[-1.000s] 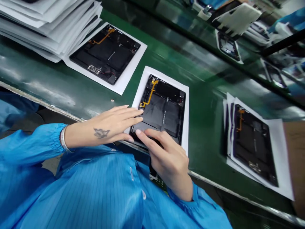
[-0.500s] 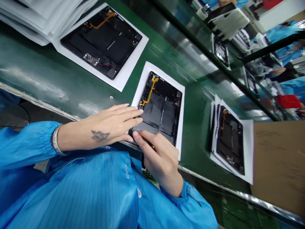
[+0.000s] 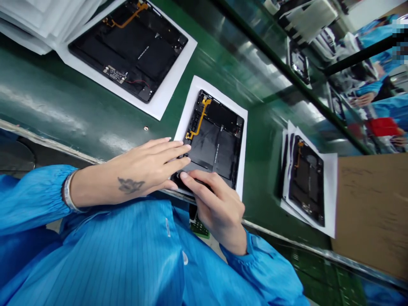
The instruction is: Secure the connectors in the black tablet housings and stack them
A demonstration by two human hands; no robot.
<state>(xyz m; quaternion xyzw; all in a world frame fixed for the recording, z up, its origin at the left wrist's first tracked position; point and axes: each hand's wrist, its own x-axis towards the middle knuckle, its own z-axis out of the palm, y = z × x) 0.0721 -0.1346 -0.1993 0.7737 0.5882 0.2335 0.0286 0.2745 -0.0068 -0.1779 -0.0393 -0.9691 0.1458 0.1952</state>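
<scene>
An opened tablet (image 3: 207,148) lies on a white foam sheet (image 3: 244,127) near the bench's front edge, its black inside facing up. A yellow-orange flex cable (image 3: 199,123) runs along its left side. My left hand (image 3: 143,170) is stretched out flat, its fingertips resting on the tablet's lower left edge. My right hand (image 3: 216,199) is closed over the tablet's near left corner, thumb and fingers bent together. Whatever is between those fingers, if anything, is hidden. Another opened tablet (image 3: 134,51), with a small circuit board at its near edge, lies on a foam sheet to the upper left.
Stacked white foam sheets (image 3: 35,25) are at the upper left. On the right, an opened tablet (image 3: 307,182) lies on more sheets beside a brown cardboard box (image 3: 369,212). A dark rail (image 3: 280,72) crosses the green bench (image 3: 261,170). Beyond it, people in blue sleeves are at work.
My right hand has shifted slightly up and right at the tablet's near corner. My left hand stays nearly in place. The whole view has moved a little.
</scene>
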